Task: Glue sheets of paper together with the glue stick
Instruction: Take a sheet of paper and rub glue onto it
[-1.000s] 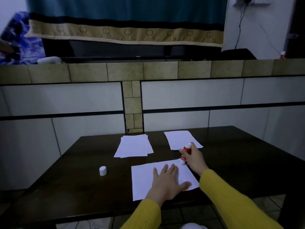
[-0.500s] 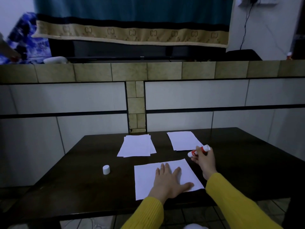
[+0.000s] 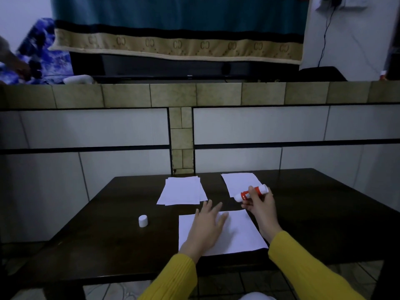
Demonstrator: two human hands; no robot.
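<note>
My right hand (image 3: 260,204) grips the glue stick (image 3: 252,192) w/ fingers curled round its red barrel, lifted clear of the paper and lying near level, one white end pointing left toward my other hand. Which end carries the glue I can't tell. My left hand (image 3: 206,226) is spread open over the near sheet (image 3: 238,232), fingers straight; it looks set to pin the paper so it won't slide, tho whether the palm is actually pressing I can't say. The sheet lies just below the stick hand, so a dab needs only a short drop. The white cap (image 3: 143,221) stands well left of my left hand on the dark table (image 3: 104,239), out of the working path. Beyond my left fingertips sits a loose stack of sheets (image 3: 180,192); behind the stick, a single sheet (image 3: 237,180), prob. the next pieces to join. Judged stage: between strokes, no second sheet laid on yet.
</note>
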